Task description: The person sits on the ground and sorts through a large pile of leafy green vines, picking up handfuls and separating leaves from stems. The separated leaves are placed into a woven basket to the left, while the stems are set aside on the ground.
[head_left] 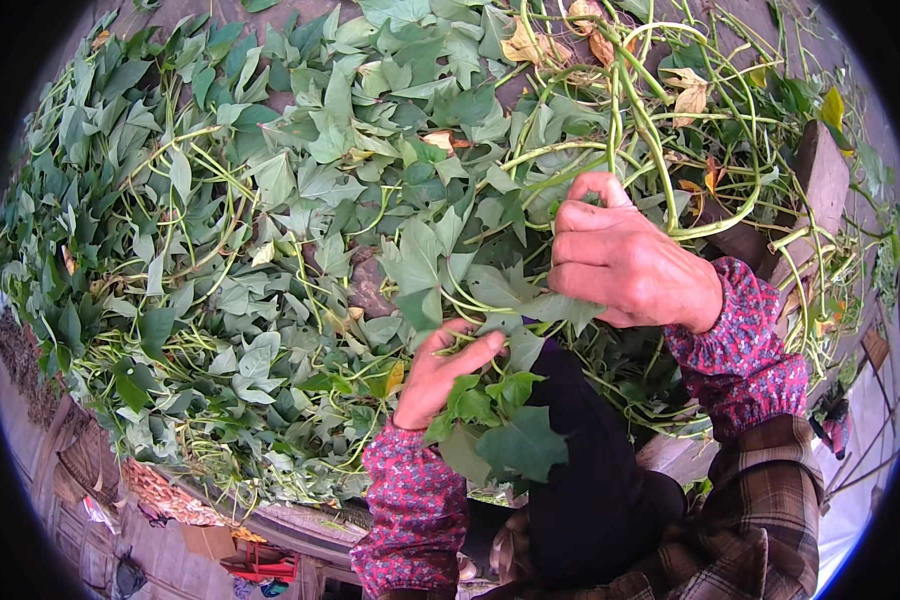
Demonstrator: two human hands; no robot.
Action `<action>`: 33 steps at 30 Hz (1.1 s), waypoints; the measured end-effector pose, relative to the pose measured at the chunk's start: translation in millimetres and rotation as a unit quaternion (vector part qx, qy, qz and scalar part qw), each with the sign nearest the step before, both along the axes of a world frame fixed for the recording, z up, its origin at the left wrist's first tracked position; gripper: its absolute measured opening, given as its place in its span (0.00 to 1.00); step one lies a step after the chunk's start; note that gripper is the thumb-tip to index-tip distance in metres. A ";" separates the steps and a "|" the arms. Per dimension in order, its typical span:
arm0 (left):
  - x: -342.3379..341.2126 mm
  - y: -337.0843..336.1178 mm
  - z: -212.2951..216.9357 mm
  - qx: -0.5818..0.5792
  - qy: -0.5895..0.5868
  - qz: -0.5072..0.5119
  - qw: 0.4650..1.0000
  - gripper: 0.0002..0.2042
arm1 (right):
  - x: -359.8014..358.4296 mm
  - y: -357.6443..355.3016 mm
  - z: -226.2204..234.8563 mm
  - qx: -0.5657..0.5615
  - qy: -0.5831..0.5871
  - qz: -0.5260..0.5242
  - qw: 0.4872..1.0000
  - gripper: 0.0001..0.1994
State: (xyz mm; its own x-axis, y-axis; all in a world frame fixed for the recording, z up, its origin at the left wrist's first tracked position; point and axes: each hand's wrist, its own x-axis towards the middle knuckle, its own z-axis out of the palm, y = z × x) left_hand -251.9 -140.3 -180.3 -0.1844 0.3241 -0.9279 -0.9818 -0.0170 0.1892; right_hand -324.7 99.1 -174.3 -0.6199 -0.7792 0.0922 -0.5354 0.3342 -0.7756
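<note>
The right hand (625,262) pinches long green leafy vine stems (570,160), the left hand (440,372) pinches green heart-shaped leaves (490,400), and a wide heap of cut green leaves (220,250) surrounds both.

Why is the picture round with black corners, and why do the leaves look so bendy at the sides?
Head view: a fisheye lens bends the edges and leaves black corners; soft even daylight, no glare; right hand and left hand sharp among the green leaves.

Green heart-shaped leaves (270,200) on pale green stems (640,120); yellowed, browning dry leaves (690,95) among them. Red floral-print sleeve covers (415,500), brown plaid shirt sleeve (770,510), black trouser leg (580,480).
</note>
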 end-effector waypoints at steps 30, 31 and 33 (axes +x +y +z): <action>20.6 13.1 -5.0 0.000 0.150 0.020 0.988 0.09 | 3.7 -5.9 -0.1 -0.033 0.026 -0.037 0.998 0.10; 24.7 10.9 -6.1 -0.010 0.173 0.027 0.984 0.09 | 3.7 -6.6 0.0 -0.034 0.024 -0.038 0.998 0.10; 27.6 -0.4 -5.7 -0.033 0.170 0.035 0.984 0.10 | 5.1 -6.6 -4.2 -0.017 0.028 -0.076 0.997 0.10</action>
